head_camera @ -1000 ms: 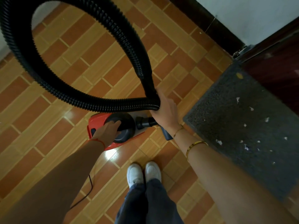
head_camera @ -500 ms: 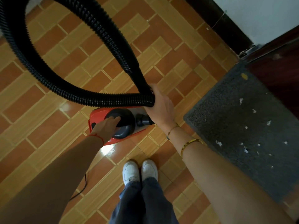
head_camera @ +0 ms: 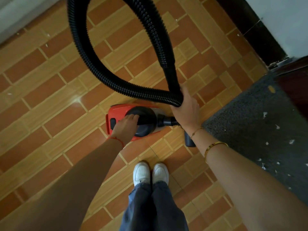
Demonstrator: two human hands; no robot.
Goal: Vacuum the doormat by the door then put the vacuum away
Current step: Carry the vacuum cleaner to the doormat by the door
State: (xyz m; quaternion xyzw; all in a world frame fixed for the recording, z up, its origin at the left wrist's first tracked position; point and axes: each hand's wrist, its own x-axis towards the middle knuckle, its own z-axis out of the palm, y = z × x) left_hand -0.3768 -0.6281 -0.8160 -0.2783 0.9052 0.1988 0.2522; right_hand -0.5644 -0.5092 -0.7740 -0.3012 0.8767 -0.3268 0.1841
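A small red and black vacuum (head_camera: 146, 130) sits on the tiled floor just ahead of my feet. My left hand (head_camera: 125, 126) rests on its top, fingers curled over the black handle. Its black ribbed hose (head_camera: 83, 52) loops up and back down. My right hand (head_camera: 186, 110) is shut on the hose where the two runs cross, above the hose's connection to the vacuum. A dark nozzle end (head_camera: 189, 140) shows below my right wrist. The grey doormat (head_camera: 250, 117) lies to the right, dotted with white scraps.
A dark door (head_camera: 296, 84) stands at the mat's far edge, with a white wall and dark skirting (head_camera: 246, 27) beside it. My white shoes (head_camera: 150, 173) stand close behind the vacuum. Orange brick-pattern tiles (head_camera: 50, 114) stretch left.
The hose loop has swung from the far left toward the middle and narrowed. The view has shifted left, so the mat sits further right. Both hands keep their holds.
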